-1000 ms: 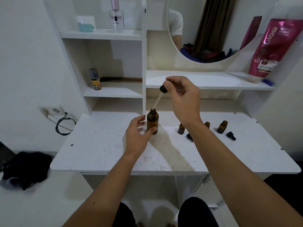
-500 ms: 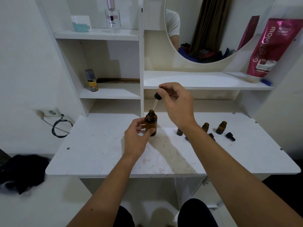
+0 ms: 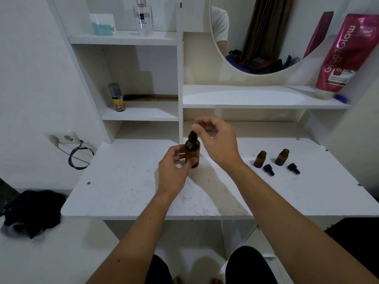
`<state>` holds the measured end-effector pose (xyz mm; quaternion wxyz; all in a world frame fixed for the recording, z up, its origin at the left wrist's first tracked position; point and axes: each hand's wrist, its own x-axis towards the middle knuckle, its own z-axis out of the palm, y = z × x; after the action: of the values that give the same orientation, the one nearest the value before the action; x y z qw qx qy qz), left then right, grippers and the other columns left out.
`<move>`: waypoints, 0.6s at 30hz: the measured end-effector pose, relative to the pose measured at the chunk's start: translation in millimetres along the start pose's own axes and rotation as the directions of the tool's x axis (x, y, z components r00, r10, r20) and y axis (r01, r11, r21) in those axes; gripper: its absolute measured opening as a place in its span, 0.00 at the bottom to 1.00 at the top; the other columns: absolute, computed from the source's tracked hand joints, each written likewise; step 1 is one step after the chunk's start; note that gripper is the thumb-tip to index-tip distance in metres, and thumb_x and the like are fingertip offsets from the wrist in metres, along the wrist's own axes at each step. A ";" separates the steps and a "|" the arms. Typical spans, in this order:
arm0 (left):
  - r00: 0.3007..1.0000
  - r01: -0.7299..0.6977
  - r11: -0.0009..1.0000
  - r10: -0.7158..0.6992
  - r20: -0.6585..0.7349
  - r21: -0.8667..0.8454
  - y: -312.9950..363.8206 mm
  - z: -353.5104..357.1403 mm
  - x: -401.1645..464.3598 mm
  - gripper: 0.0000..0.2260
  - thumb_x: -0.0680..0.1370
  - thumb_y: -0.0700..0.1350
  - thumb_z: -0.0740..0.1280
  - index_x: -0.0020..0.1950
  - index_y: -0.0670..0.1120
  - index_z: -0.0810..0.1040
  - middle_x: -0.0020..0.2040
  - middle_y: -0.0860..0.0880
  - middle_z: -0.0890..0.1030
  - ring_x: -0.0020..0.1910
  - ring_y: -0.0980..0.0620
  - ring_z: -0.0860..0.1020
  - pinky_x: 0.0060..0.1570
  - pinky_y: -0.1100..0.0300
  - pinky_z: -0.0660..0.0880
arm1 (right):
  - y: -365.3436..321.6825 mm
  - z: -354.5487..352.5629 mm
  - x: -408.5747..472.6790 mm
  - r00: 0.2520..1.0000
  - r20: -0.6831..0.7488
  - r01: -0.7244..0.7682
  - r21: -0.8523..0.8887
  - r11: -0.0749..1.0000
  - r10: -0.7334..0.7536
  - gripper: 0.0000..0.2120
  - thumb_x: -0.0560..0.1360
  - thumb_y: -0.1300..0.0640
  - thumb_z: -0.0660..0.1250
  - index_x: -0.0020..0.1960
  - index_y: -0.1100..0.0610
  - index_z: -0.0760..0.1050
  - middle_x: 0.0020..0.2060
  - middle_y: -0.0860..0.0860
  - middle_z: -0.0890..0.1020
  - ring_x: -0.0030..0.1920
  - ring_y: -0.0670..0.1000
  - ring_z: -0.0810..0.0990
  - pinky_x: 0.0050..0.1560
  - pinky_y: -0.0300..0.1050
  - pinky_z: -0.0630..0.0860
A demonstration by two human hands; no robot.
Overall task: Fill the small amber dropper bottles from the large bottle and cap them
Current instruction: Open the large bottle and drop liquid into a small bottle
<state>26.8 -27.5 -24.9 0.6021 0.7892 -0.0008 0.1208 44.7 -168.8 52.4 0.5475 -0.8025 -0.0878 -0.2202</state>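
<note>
Fingers of the left hand [image 3: 174, 167] wrap the big bottle [image 3: 192, 153] standing on the table [image 3: 123, 181]; right hand [image 3: 217, 142] hovers loosely spread beside its dropper cap [image 3: 193, 136]. Two small bottles [image 3: 260, 159] stand uncapped, well right.

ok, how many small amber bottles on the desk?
2 visible, both uncapped, right of the right hand: one, another further right. The arm could hide more.

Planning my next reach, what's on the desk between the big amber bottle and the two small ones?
In the head view, only the right hand and its forearm cross above bare desk between the large bottle and the small bottles.
</note>
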 end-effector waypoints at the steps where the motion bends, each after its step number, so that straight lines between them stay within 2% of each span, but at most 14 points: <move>1: 1.000 -0.001 1.000 0.001 -0.001 0.002 -0.1 -0.2 -0.1 0.19 0.76 0.46 0.77 0.65 0.54 0.77 0.59 0.57 0.82 0.58 0.55 0.81 0.64 0.55 0.78 | 0.1 -0.3 -0.3 1.000 -0.002 0.000 -0.001 1.000 0.000 0.10 0.79 0.55 0.75 0.59 0.56 0.84 0.50 0.47 0.88 0.51 0.42 0.86 0.56 0.33 0.81; 8: 1.000 0.000 1.000 0.000 -0.008 0.026 0.5 0.9 -1.7 0.20 0.76 0.46 0.77 0.66 0.53 0.77 0.59 0.59 0.81 0.56 0.56 0.80 0.63 0.57 0.77 | -0.7 -8.1 -3.8 1.000 -0.018 0.009 -0.004 1.000 -0.009 0.10 0.80 0.54 0.75 0.59 0.55 0.84 0.51 0.46 0.87 0.52 0.42 0.86 0.57 0.35 0.81; 13: 0.999 0.014 1.000 -0.013 -0.041 0.014 0.1 -1.1 -8.6 0.25 0.75 0.49 0.78 0.69 0.52 0.75 0.65 0.53 0.80 0.59 0.53 0.79 0.62 0.56 0.79 | -0.9 -29.1 -13.0 0.997 -0.070 0.018 0.008 1.000 -0.017 0.09 0.80 0.54 0.75 0.59 0.53 0.84 0.50 0.44 0.87 0.51 0.40 0.85 0.55 0.33 0.80; 16: 0.997 0.008 1.000 -0.008 -0.081 -0.005 1.3 -2.2 -15.6 0.26 0.74 0.50 0.79 0.69 0.52 0.73 0.63 0.53 0.79 0.57 0.53 0.79 0.56 0.62 0.78 | 5.9 -48.4 -22.4 0.993 -0.120 0.015 -0.026 1.000 -0.018 0.09 0.80 0.54 0.75 0.59 0.54 0.84 0.50 0.45 0.87 0.51 0.43 0.85 0.55 0.36 0.81; 18: 0.991 0.007 1.000 -0.009 -0.131 -0.013 3.9 -2.5 -22.5 0.25 0.73 0.50 0.79 0.67 0.52 0.73 0.59 0.54 0.79 0.53 0.54 0.79 0.51 0.66 0.77 | 14.0 -62.3 -30.9 0.988 -0.153 -0.006 -0.070 0.998 -0.005 0.09 0.80 0.54 0.75 0.59 0.54 0.84 0.49 0.44 0.87 0.50 0.42 0.85 0.53 0.34 0.80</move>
<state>4.0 -29.4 -24.9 0.6064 0.7757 0.0414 0.1700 6.6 -228.2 45.7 0.5240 -0.8020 -0.0375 -0.2842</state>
